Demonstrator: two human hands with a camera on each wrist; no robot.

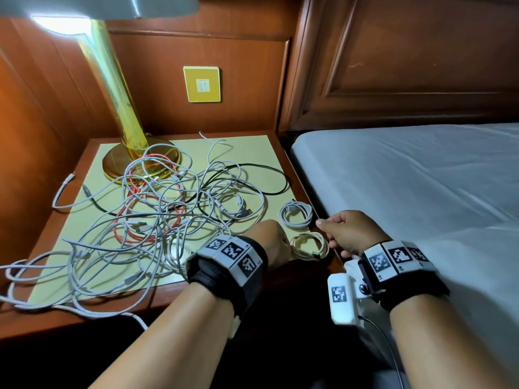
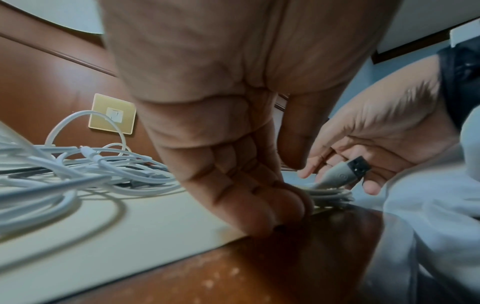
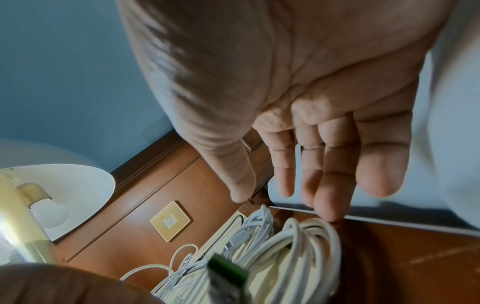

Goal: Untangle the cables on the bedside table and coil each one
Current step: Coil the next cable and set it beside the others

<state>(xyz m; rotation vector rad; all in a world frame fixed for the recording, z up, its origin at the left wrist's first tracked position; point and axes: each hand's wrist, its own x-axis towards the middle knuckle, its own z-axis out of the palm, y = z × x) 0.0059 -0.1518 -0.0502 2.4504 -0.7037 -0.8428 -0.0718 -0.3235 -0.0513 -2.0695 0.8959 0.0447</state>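
Cables (image 1: pixel 174 203) lie tangled in front of the lamp (image 1: pixel 123 113), with two finished coils (image 1: pixel 297 214) to their right. The left hand (image 1: pixel 271 242) pinches the nearer coil (image 1: pixel 309 245); the right hand (image 1: pixel 348 231) hovers beside it, fingers relaxed, empty. Thin cords look light and floppy, probably best gripped near a plug.

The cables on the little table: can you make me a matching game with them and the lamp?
Things:
1. red cable
2. black cable
3. cream coil
4. lamp base

Places:
A. between the two hands at the front edge
B. looping out toward the bed side
C. back left corner of the mat
D. buried in the middle of the tangle

Pairs: 1-D, 2-B, 3-A, 4-C
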